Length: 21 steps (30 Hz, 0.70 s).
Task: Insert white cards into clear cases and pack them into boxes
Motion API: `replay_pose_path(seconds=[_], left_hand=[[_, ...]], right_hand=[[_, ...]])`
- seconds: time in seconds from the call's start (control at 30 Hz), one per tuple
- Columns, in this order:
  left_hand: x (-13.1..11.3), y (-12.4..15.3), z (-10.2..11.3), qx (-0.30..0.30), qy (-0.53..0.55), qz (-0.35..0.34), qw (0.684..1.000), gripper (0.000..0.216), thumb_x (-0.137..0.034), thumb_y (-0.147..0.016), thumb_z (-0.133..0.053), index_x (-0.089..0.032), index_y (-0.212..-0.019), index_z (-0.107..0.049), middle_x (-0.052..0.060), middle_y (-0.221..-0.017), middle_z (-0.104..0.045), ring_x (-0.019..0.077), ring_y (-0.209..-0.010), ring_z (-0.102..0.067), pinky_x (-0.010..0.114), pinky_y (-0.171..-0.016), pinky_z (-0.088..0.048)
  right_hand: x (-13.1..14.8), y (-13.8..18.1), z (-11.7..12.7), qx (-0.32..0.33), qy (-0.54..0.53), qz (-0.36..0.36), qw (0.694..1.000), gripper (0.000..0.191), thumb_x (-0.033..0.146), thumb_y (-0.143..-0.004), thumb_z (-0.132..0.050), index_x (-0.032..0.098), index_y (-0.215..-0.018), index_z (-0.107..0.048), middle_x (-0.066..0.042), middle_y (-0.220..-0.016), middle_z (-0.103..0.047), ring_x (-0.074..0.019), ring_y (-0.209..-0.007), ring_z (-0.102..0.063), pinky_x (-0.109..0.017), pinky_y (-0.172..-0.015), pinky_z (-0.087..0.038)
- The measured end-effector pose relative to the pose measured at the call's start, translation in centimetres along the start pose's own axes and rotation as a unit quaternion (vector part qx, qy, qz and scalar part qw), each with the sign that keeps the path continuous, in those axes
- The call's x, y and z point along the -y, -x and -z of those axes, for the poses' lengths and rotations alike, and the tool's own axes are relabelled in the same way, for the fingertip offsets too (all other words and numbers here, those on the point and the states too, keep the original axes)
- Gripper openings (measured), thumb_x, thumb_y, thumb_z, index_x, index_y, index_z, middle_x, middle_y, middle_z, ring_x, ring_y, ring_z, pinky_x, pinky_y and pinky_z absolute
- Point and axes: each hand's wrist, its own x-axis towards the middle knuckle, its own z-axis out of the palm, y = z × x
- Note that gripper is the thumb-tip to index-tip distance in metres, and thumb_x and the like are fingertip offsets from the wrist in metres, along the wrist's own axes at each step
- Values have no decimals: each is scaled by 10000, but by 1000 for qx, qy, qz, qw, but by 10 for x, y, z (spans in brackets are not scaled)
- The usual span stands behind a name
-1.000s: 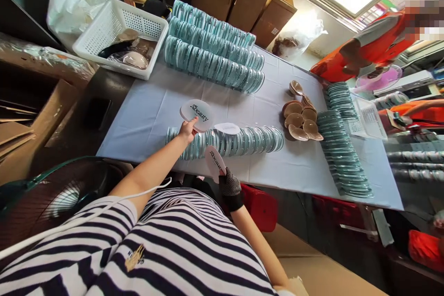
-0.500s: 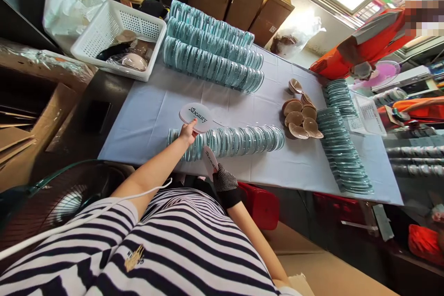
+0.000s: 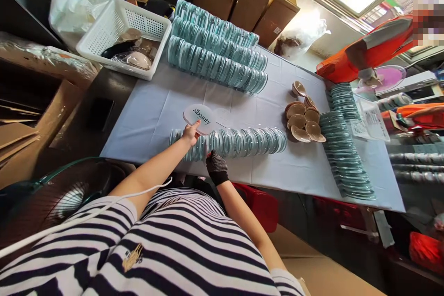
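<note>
My left hand (image 3: 190,134) grips a small stack of round white cards (image 3: 193,114) printed "beauty", with the thumb on top. It hovers over the left part of the front row of clear round plastic cases (image 3: 249,142), which stand on edge. My right hand (image 3: 217,162), in a dark fingerless glove, is closed on one card (image 3: 206,146) seen nearly edge-on. That card is at the row, among the cases; whether it sits inside one I cannot tell. The fingertips are partly hidden.
Three more rows of cases (image 3: 218,62) lie at the back. Brown cups (image 3: 305,122) are piled to the right, beside other case stacks (image 3: 345,157). A white basket (image 3: 86,46) holds bagged cups. A co-worker in orange (image 3: 347,58) stands at the far right end. A fan (image 3: 62,194) is at left.
My right hand has moved up and left, bringing its card from in front of the row to the cases. My left hand still holds the stack in nearly the same place.
</note>
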Motion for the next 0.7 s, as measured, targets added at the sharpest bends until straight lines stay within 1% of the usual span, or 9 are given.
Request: replay_pose_path(seconds=[0.2,0.3,0.37,0.43,0.5,0.53,0.57,0.63,0.7], left_hand=[[-1,3,-1,10,-14,2,1000,400,-163,-773,-782,-163,-1157,-666,71,-968,-764,171,-860,-730,287,-805,-591],[-1,5,-2,4,-9,-4,1000,347,-133,-792,-753,-162,-1129,-677,58,-914,-763,164,-842,-726,286,-806,-590],[0,6,-3,1,-5,-9,1000,317,-112,-801,-733,-158,-1111,-681,48,-878,-759,160,-825,-723,287,-808,-590],[1,7,-3,-4,-3,-16,1000,310,-105,-803,-724,-161,-1105,-682,43,-863,-757,158,-819,-722,288,-809,-589],[2,8,-3,-10,0,-21,1000,305,-111,-807,-720,-167,-1104,-680,40,-859,-757,153,-808,-720,285,-807,-589],[3,8,-3,-13,2,-21,1000,295,-114,-812,-715,-168,-1100,-680,39,-853,-756,150,-798,-719,283,-802,-589],[4,8,-3,-15,3,-20,1000,282,-115,-817,-709,-166,-1092,-681,38,-845,-755,147,-783,-717,280,-794,-590],[6,7,-2,-19,4,-19,1000,257,-110,-823,-699,-162,-1075,-684,40,-848,-754,143,-757,-711,273,-770,-590],[8,5,-1,-28,0,-15,999,234,-108,-827,-697,-164,-1054,-686,44,-875,-758,139,-742,-706,261,-741,-587]], right_hand=[[7,-24,-10,9,76,64,995,217,165,-967,-447,174,-1039,-651,-130,-921,-740,-195,-817,-712,-262,-703,-486],[3,-25,-9,-73,43,100,991,207,162,-933,-473,126,-852,-659,-37,-625,-684,-99,-513,-616,-159,-499,-454],[-1,-22,-7,-93,-43,128,986,263,213,-944,-421,105,-834,-634,59,-497,-582,-57,-371,-476,-121,-405,-397],[-4,-19,-5,2,-208,136,969,258,208,-954,-370,120,-960,-612,99,-511,-542,-54,-351,-421,-131,-429,-427],[-8,-17,1,160,-367,97,911,239,197,-953,-366,185,-1075,-571,95,-550,-524,-77,-393,-449,-194,-507,-493],[-10,-19,5,222,-405,66,885,240,219,-956,-367,194,-1090,-565,86,-556,-512,-90,-420,-467,-230,-536,-512],[-14,-24,11,261,-409,39,874,228,247,-957,-384,193,-1071,-573,75,-552,-503,-104,-442,-484,-255,-547,-516],[-22,-44,30,262,-357,16,897,187,278,-939,-458,181,-988,-611,46,-547,-520,-122,-476,-515,-264,-547,-497],[-31,-80,57,160,-281,31,946,166,260,-919,-505,170,-949,-641,12,-590,-580,-125,-513,-546,-256,-564,-477]])
